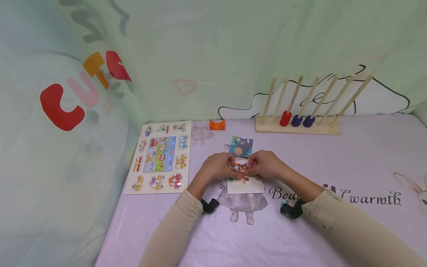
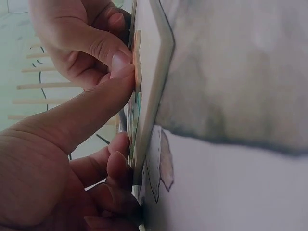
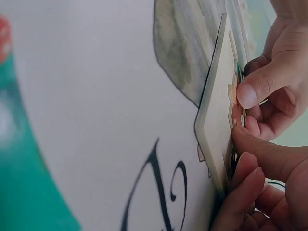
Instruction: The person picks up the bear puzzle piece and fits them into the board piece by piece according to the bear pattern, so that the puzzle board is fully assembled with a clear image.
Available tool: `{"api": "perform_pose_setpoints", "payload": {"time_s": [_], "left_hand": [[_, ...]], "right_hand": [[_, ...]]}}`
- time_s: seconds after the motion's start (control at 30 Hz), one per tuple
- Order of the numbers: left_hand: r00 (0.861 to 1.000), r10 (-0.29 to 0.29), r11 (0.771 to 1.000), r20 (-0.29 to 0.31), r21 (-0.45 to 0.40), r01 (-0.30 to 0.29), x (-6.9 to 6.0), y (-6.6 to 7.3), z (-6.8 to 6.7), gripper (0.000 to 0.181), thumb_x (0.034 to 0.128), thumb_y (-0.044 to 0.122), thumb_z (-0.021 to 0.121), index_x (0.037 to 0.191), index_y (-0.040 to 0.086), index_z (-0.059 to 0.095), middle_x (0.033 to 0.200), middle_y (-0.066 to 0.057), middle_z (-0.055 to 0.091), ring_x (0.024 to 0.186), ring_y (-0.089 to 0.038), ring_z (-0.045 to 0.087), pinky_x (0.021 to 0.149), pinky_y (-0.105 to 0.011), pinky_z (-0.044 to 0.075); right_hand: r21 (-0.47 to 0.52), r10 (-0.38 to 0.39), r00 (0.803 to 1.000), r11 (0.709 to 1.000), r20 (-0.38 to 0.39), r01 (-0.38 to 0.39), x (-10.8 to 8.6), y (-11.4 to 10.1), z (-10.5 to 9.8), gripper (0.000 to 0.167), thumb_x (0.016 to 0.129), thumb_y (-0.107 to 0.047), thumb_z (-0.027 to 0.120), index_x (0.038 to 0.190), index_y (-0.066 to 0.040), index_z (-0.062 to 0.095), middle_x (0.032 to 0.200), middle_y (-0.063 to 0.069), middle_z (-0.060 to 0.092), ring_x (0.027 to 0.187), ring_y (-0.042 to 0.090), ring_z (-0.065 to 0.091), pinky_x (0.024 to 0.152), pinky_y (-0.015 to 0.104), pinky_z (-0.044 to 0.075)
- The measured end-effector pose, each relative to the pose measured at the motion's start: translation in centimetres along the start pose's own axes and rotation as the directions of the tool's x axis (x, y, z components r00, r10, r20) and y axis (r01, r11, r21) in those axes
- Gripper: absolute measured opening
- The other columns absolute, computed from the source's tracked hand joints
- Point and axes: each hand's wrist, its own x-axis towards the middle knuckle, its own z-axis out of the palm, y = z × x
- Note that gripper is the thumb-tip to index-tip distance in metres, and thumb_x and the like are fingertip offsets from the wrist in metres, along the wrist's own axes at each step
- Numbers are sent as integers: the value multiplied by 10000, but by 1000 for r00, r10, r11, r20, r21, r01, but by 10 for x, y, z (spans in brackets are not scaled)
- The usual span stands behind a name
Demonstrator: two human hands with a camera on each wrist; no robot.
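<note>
A small wooden puzzle board (image 1: 245, 188) lies at the middle of the tablecloth. On it is a brown bear puzzle piece (image 1: 242, 173), whose edge stands slightly proud of the board in both wrist views. My left hand (image 1: 218, 167) has its thumb on the piece and its curled fingers at the board's left edge. From the other side, my right hand (image 1: 267, 164) presses its thumb on the same piece, fingers curled by the right edge. The thumbs nearly meet and hide part of the picture. Just beyond the board lies a bear picture card (image 1: 241, 146).
A wooden peg stand (image 1: 297, 128) with red and blue rings stands at the back right. On the left lies a vehicle puzzle board (image 1: 130, 187). An orange block (image 1: 217, 125) sits near the back wall cloth. Black wrist mounts show beneath both forearms.
</note>
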Motion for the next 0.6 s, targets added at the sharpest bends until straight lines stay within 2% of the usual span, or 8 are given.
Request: {"api": "perform_pose_setpoints", "payload": {"time_s": [0.37,0.6], "left_hand": [[1000,-13,1000,15,19,13,1,-1,0,393,744,431,896,920,209,624,761,42,588,728,-138,547,610,-265,386],[999,-12,1000,34,9,12,2,-1,0,412,730,412,912,943,205,626,779,34,586,737,-142,543,615,-272,388]], "right_hand": [[2,37,999,999,1,-37,2,-2,0,212,875,-235,801,777,-98,672,594,-2,574,540,125,556,550,261,429],[-33,52,999,998,-13,-53,5,-3,0,248,878,-261,802,742,-98,674,564,-3,573,523,123,543,536,258,400]]}}
